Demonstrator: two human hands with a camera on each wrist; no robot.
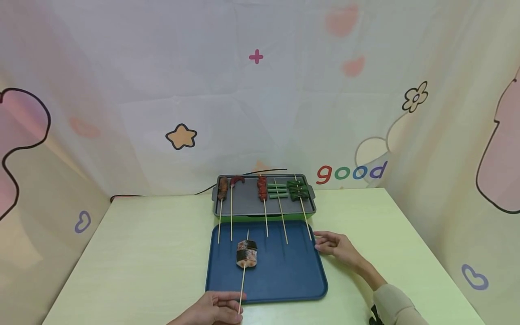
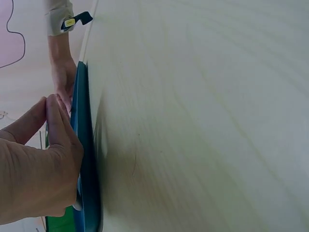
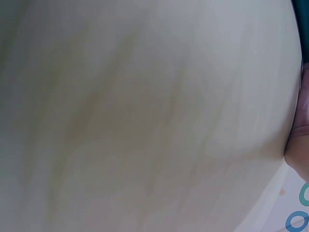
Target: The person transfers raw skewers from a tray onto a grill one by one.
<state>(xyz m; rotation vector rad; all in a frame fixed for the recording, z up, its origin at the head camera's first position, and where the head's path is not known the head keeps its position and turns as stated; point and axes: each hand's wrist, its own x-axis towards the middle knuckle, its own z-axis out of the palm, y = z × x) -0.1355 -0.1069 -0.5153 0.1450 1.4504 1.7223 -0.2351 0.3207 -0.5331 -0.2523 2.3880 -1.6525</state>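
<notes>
In the head view my left hand (image 1: 211, 309) pinches the stick of a skewer at the front edge of a blue tray (image 1: 284, 280). Toasted-looking pale blocks with dark bands (image 1: 247, 253) sit on that skewer, over the tray's left half. My right hand (image 1: 341, 248) lies at the tray's back right edge, fingertips against the rim and close to the stick end of the green leafy skewer (image 1: 298, 190). Seen in the left wrist view, my left hand (image 2: 43, 164) has thumb and fingertips together. Only part of my right hand (image 3: 300, 140) shows at the right wrist view's edge.
Behind the tray stands a grey-topped grill pan (image 1: 245, 205) with a green base. On it lie a brown skewer (image 1: 222, 188), a curled dark red one (image 1: 237, 180), a red chunk one (image 1: 262, 188) and a green stalk one (image 1: 278, 190). Their sticks overhang the tray. A black cord (image 1: 207, 189) runs behind.
</notes>
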